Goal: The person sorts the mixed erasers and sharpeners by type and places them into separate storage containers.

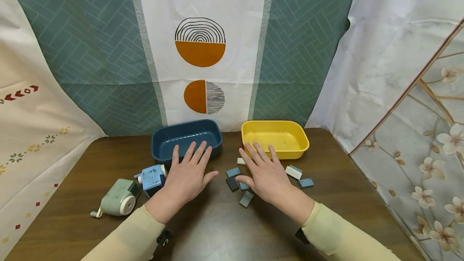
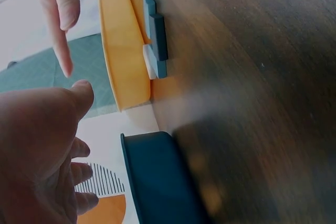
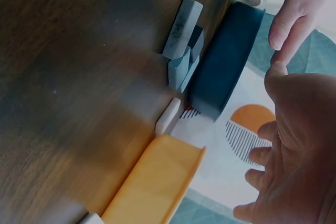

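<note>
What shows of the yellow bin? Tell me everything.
The yellow bin is a shallow open tub, plastic-looking, with rounded corners, a thin rim and sloping walls. It stands upright on the table near the far edge, right of the navy bin. The right hand overlaps its front left corner in the head view but hovers apart from it. Whether the white block beside it touches is unclear.

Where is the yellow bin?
In the head view, the yellow bin sits far back on the table, right of the navy bin, near the right hand.
</note>
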`<state>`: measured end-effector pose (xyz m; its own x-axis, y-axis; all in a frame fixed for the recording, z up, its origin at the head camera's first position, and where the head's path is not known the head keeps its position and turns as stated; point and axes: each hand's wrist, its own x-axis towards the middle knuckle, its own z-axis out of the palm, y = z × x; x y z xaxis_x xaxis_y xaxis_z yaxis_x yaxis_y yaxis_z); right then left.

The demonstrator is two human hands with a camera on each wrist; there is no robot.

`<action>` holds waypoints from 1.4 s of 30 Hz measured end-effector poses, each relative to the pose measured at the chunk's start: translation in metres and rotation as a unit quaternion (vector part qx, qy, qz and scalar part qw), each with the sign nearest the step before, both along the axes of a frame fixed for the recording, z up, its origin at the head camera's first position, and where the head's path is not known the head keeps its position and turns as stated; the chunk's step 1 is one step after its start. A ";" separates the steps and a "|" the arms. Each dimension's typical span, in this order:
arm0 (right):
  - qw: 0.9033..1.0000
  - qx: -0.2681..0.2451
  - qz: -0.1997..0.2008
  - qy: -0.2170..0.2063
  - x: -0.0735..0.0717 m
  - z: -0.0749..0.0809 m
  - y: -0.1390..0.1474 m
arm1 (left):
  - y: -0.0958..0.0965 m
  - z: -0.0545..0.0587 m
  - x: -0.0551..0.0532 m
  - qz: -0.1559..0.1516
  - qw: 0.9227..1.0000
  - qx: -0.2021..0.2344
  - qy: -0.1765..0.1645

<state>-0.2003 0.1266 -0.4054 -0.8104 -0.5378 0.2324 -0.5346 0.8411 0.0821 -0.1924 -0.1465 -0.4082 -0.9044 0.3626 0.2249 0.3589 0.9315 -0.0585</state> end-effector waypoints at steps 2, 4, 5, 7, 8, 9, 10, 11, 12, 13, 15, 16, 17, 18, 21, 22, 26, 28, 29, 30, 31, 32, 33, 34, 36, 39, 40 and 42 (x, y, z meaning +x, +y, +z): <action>1.000 0.003 -0.002 0.000 -0.001 -0.001 0.001 | 0.000 -0.001 -0.001 0.002 1.000 -0.001 0.003; 1.000 0.002 -0.003 -0.001 -0.002 -0.001 0.001 | -0.001 -0.001 -0.001 0.003 1.000 0.001 0.003; 1.000 0.001 -0.003 -0.002 -0.003 -0.001 0.001 | -0.001 -0.001 -0.001 0.003 1.000 0.003 0.003; 1.000 -0.001 -0.002 -0.002 -0.004 -0.001 0.001 | -0.001 -0.002 -0.002 0.006 1.000 0.005 0.000; 1.000 -0.001 -0.002 -0.003 -0.005 -0.001 0.000 | -0.001 -0.002 -0.003 0.007 1.000 0.006 -0.003; 1.000 -0.001 -0.001 -0.005 -0.005 -0.002 0.000 | -0.002 -0.002 -0.003 0.009 1.000 0.008 -0.007; 1.000 0.001 -0.002 -0.005 -0.006 -0.002 0.000 | -0.002 -0.003 -0.003 0.010 1.000 0.009 -0.011; 1.000 0.001 -0.003 -0.008 -0.006 -0.002 -0.001 | -0.002 -0.003 -0.004 0.012 1.000 0.009 -0.016; 1.000 0.002 -0.004 -0.011 -0.007 -0.002 -0.001 | -0.002 -0.003 -0.004 0.014 1.000 0.010 -0.020; 1.000 0.002 -0.005 -0.013 -0.007 -0.002 -0.002 | -0.003 -0.003 -0.005 0.015 1.000 0.010 -0.024; 1.000 -0.001 -0.005 -0.013 -0.008 -0.004 -0.003 | -0.003 -0.004 -0.006 0.015 0.999 0.013 -0.032; 1.000 -0.001 -0.005 -0.012 -0.009 -0.004 -0.003 | -0.003 -0.004 -0.006 0.015 0.999 0.013 -0.034; 1.000 -0.004 -0.004 -0.012 -0.010 -0.005 -0.004 | -0.003 -0.005 -0.007 0.016 0.999 0.014 -0.038; 1.000 -0.003 -0.004 -0.010 -0.010 -0.006 -0.004 | -0.003 -0.006 -0.008 0.016 0.999 0.013 -0.040; 1.000 -0.002 -0.004 -0.009 -0.012 -0.007 -0.005 | -0.004 -0.007 -0.009 0.018 0.999 0.013 -0.045; 1.000 -0.002 -0.004 -0.010 -0.013 -0.007 -0.006 | -0.004 -0.007 -0.010 0.019 0.999 0.014 -0.047; 1.000 -0.001 -0.007 -0.013 -0.017 -0.008 -0.006 | -0.004 -0.008 -0.013 0.022 0.999 0.018 -0.046; 1.000 0.000 -0.009 -0.014 -0.019 -0.009 -0.007 | -0.004 -0.009 -0.015 0.025 0.998 0.019 -0.047; 1.000 0.001 -0.010 -0.016 -0.020 -0.009 -0.007 | -0.003 -0.009 -0.015 0.027 0.998 0.018 -0.049; 1.000 0.000 -0.011 -0.017 -0.021 -0.010 -0.007 | -0.004 -0.010 -0.016 0.030 0.998 0.018 -0.052; 1.000 0.002 -0.013 -0.018 -0.022 -0.011 -0.008 | -0.004 -0.010 -0.017 0.032 0.998 0.018 -0.055; 1.000 0.001 -0.014 -0.019 -0.023 -0.011 -0.008 | -0.004 -0.010 -0.018 0.035 0.997 0.019 -0.059; 1.000 0.001 -0.015 -0.021 -0.024 -0.012 -0.008 | -0.004 -0.010 -0.019 0.037 0.997 0.019 -0.063; 1.000 0.000 -0.016 -0.022 -0.025 -0.012 -0.009 | -0.004 -0.010 -0.020 0.040 0.997 0.019 -0.066; 1.000 -0.003 -0.017 -0.026 -0.027 -0.013 -0.010 | -0.004 -0.011 -0.021 0.045 0.996 0.020 -0.073; 0.999 -0.005 -0.020 -0.037 -0.031 -0.014 -0.011 | -0.004 -0.012 -0.024 0.053 0.995 0.019 -0.080; 0.999 -0.006 -0.022 -0.042 -0.032 -0.015 -0.011 | -0.004 -0.012 -0.025 0.055 0.995 0.020 -0.083; 0.998 -0.006 -0.026 -0.051 -0.035 -0.016 -0.012 | -0.003 -0.013 -0.026 0.060 0.994 0.022 -0.088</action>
<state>-0.2352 0.1144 -0.4213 -0.8571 -0.4916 0.1538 -0.4949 0.8687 0.0191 -0.2184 -0.1500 -0.4211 -0.9673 0.2429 0.0731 0.2461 0.9685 0.0376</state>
